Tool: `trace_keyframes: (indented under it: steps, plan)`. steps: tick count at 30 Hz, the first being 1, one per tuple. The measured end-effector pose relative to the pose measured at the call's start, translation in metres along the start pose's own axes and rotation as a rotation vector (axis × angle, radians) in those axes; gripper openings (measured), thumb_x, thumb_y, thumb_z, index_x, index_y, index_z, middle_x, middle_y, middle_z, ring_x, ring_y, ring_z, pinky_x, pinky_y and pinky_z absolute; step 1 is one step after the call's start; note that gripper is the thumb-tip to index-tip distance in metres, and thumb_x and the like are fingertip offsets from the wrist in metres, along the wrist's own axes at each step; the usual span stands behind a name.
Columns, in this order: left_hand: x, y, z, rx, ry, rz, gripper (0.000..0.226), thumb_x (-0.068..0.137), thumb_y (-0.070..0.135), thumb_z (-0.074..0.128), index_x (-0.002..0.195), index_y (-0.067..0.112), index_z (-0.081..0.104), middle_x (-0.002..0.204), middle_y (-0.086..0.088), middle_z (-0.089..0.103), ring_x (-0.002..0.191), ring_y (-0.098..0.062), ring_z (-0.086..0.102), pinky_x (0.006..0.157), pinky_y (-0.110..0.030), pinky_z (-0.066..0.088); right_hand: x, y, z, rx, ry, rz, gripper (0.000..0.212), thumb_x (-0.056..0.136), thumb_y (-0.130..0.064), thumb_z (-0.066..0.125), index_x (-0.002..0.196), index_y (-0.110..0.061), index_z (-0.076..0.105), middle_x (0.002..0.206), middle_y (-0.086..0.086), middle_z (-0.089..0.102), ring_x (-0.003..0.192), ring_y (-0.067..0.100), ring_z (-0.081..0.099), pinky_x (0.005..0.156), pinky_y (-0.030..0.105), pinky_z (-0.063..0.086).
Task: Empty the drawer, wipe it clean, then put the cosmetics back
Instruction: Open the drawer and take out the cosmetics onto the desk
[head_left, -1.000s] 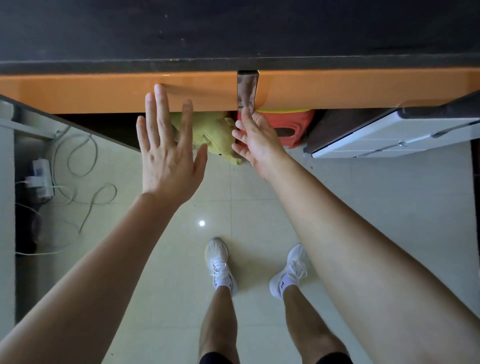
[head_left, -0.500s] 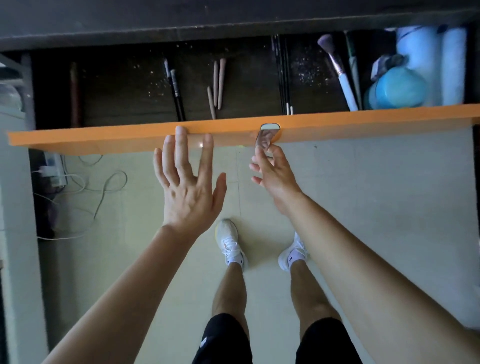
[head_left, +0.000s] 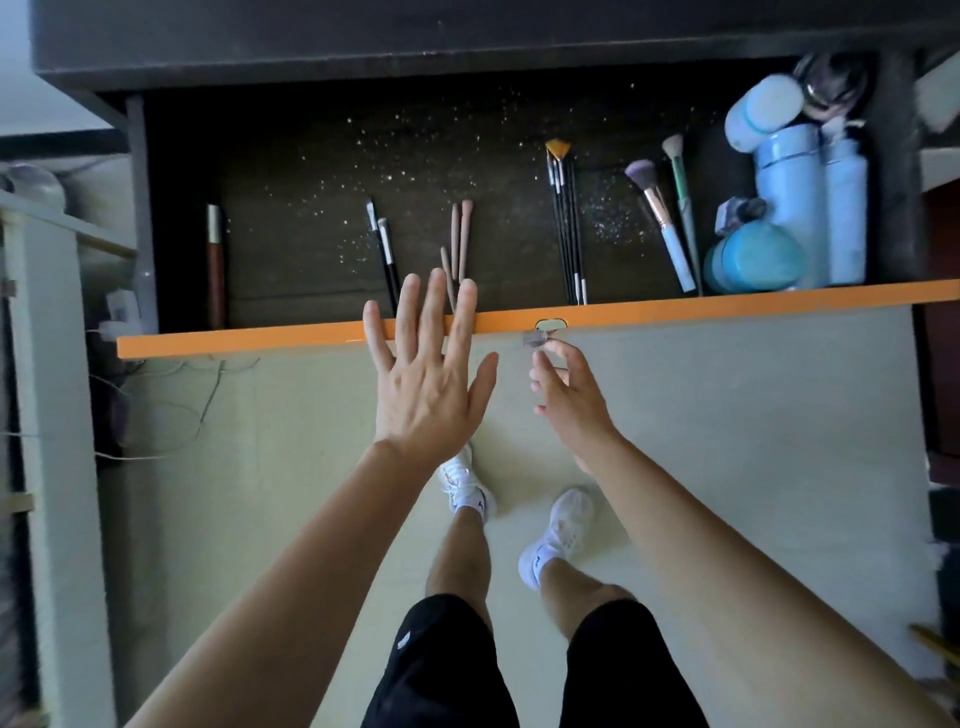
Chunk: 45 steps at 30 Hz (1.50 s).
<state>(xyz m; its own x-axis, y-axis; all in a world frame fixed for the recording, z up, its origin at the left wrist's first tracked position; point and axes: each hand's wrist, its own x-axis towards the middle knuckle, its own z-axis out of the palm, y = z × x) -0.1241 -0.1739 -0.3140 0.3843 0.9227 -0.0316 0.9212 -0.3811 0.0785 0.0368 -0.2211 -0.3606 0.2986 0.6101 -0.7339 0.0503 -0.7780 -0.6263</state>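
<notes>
The drawer (head_left: 311, 339) is seen open with brushes (head_left: 566, 228) and bottles (head_left: 789, 197) inside, the left hand (head_left: 428, 374) and right hand (head_left: 571, 400) are held loose and empty, and emptying is judged next, a pinch on each brush being needed.

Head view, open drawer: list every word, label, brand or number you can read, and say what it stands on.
No text can be read in this view.
On the blue bottles: no legible label shows.
On the white socks: a small dark mark, too small to read.
On the black shorts: a small white logo, blurred.
</notes>
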Motion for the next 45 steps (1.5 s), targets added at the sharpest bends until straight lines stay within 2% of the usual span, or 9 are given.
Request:
trace_keyframes:
  steps: [3,5,7,9,12,15,33,40,45]
  plan:
    - [-0.003,0.007,-0.002,0.001,-0.025,-0.044,0.065,0.098,0.051,0.036,0.153,0.017,0.026,0.155,-0.013,0.031,0.146,-0.035,0.021,0.116,-0.061,0.006,-0.016,0.005,-0.026,-0.173,0.224,-0.216,0.031,0.098,-0.040,0.055,0.124,-0.024,0.056,0.115,-0.005,0.059,0.107,0.012,0.057,0.090,0.028,0.047]
    - [-0.004,0.008,-0.006,0.005,-0.046,-0.061,0.063,0.098,0.051,0.034,0.151,0.017,0.030,0.155,-0.014,0.032,0.145,-0.035,0.021,0.117,-0.060,0.006,-0.032,0.001,-0.046,-0.260,0.414,-0.493,0.022,0.097,-0.032,0.058,0.113,-0.017,0.061,0.111,-0.004,0.059,0.106,0.014,0.057,0.089,0.035,0.051]
    - [-0.006,0.009,-0.009,0.009,-0.059,-0.064,0.060,0.099,0.051,0.033,0.147,0.016,0.034,0.153,-0.014,0.034,0.144,-0.035,0.023,0.117,-0.060,0.007,-0.040,-0.005,-0.065,-0.372,0.589,-0.784,0.019,0.096,-0.024,0.061,0.109,-0.010,0.064,0.111,0.004,0.059,0.108,0.022,0.055,0.094,0.033,0.047]
    - [-0.009,0.012,-0.012,-0.002,-0.059,-0.077,0.058,0.099,0.050,0.033,0.144,0.015,0.037,0.150,-0.014,0.037,0.143,-0.036,0.024,0.117,-0.060,0.007,-0.038,-0.017,-0.079,-0.518,0.688,-0.906,0.028,0.096,-0.025,0.060,0.118,-0.008,0.063,0.124,0.013,0.056,0.119,0.030,0.050,0.104,0.037,0.036]
    - [-0.014,0.019,-0.013,-0.018,-0.059,-0.124,0.056,0.098,0.050,0.033,0.141,0.014,0.040,0.148,-0.014,0.039,0.143,-0.036,0.024,0.117,-0.059,0.006,-0.025,-0.022,-0.090,-0.802,0.655,-0.822,0.045,0.100,-0.041,0.048,0.139,-0.018,0.053,0.148,0.017,0.042,0.141,0.037,0.032,0.115,0.045,0.019]
    - [-0.022,0.026,-0.012,-0.023,-0.056,-0.152,0.055,0.098,0.050,0.033,0.139,0.014,0.041,0.148,-0.014,0.039,0.143,-0.036,0.023,0.117,-0.059,0.006,-0.019,-0.011,-0.092,-0.935,0.548,-0.783,0.047,0.102,-0.048,0.038,0.140,-0.024,0.052,0.143,0.012,0.048,0.141,0.035,0.032,0.118,0.051,0.014]
    - [-0.033,0.035,-0.052,-0.050,-0.270,-0.172,0.070,0.098,0.056,0.020,0.155,0.016,0.015,0.162,-0.016,0.006,0.149,-0.036,0.005,0.117,-0.060,0.007,-0.056,-0.022,-0.120,-1.002,0.198,-0.626,0.058,0.103,-0.048,0.034,0.155,-0.022,0.028,0.160,0.014,0.025,0.149,0.032,0.016,0.120,0.047,0.008]
    - [0.029,0.037,-0.118,-0.086,-0.239,0.012,0.068,0.099,0.049,0.031,0.155,0.016,0.011,0.162,-0.014,0.004,0.149,-0.034,0.007,0.118,-0.057,0.012,-0.069,-0.077,-0.165,-0.809,0.419,-0.485,0.064,0.096,-0.039,0.057,0.150,-0.015,0.036,0.153,0.021,0.034,0.140,0.038,0.032,0.111,0.052,0.034]
    - [0.083,0.045,-0.139,-0.087,-0.227,0.157,0.068,0.100,0.050,0.029,0.156,0.020,0.004,0.164,-0.009,-0.002,0.151,-0.029,0.000,0.120,-0.051,0.008,-0.062,-0.096,-0.193,-0.685,0.465,-0.299,0.060,0.098,-0.037,0.052,0.150,-0.012,0.033,0.151,0.016,0.038,0.140,0.033,0.032,0.114,0.045,0.029]
